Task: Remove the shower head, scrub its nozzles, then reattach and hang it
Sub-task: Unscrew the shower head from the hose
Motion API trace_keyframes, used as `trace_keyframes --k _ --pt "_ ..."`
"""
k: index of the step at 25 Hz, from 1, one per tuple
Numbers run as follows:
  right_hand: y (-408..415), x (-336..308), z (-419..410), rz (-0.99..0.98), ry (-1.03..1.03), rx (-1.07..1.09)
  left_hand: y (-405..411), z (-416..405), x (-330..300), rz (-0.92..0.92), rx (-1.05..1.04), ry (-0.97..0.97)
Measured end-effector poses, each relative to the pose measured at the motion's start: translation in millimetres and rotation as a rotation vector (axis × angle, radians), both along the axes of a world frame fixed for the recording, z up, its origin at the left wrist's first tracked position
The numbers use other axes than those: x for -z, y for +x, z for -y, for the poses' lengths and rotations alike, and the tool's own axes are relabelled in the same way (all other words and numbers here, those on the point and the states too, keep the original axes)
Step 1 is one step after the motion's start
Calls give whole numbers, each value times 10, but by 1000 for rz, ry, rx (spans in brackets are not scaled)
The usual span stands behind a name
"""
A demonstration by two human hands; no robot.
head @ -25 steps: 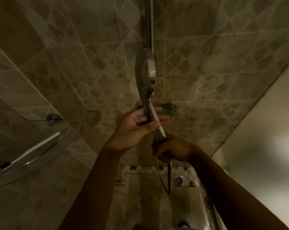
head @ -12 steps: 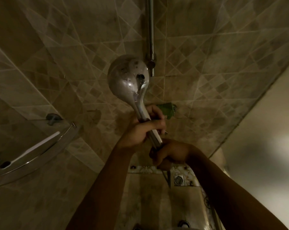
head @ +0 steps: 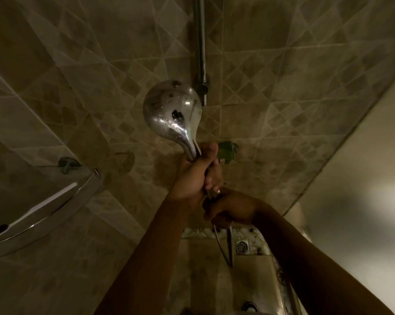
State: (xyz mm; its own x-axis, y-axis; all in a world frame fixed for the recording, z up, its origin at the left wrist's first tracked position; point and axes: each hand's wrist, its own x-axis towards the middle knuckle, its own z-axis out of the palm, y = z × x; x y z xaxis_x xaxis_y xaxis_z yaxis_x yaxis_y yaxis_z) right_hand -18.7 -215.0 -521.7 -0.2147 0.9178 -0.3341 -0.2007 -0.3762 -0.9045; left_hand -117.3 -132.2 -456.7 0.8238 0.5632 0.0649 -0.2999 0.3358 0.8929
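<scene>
shower head [head: 172,112]: chrome, round, held up in front of the tiled wall [head: 282,87] with its shiny back facing the camera, water drops all over it. Nozzle side is turned away so can't see it.
handle: runs down and to the right from the head straight into the 2 hands, mostly hidden by fingers.
left hand [head: 197,171]: wrapped tight around the upper part of the handle, thumb side up near the neck of the head.
right hand [head: 231,209]: just below the left one and touching it, fingers curled around the bottom end of the handle where the hose joins. The joint itself is covered, so can't tell if it's still screwed on.
hose [head: 229,246]: thin metal one, hangs down from under the right hand toward the floor.
rail [head: 201,42]: vertical chrome pipe on the far wall, just right of the head and behind it.
green thing [head: 227,152]: small green fitting on the wall right behind the left hand, pretty dark, can't make out what it is.
glass shelf [head: 44,212]: curved corner shelf on the left, well apart from the hands.
floor drain [head: 242,247]: square grate down on the floor, near the hose.
</scene>
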Motion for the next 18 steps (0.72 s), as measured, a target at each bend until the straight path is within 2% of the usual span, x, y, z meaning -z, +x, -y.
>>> trace_keyframes --k 6,10,14,18 --pt "-16 71 -100 132 52 216 12 33 -14 -86 -189 -47" --pt "0 96 -118 157 95 266 -19 49 -23 -71 -173 -72" --pt "14 89 -91 40 73 173 -132 11 -79 91 19 -229" --pt "118 19 -34 -133 5 -80 -185 -46 -114 99 138 -101"
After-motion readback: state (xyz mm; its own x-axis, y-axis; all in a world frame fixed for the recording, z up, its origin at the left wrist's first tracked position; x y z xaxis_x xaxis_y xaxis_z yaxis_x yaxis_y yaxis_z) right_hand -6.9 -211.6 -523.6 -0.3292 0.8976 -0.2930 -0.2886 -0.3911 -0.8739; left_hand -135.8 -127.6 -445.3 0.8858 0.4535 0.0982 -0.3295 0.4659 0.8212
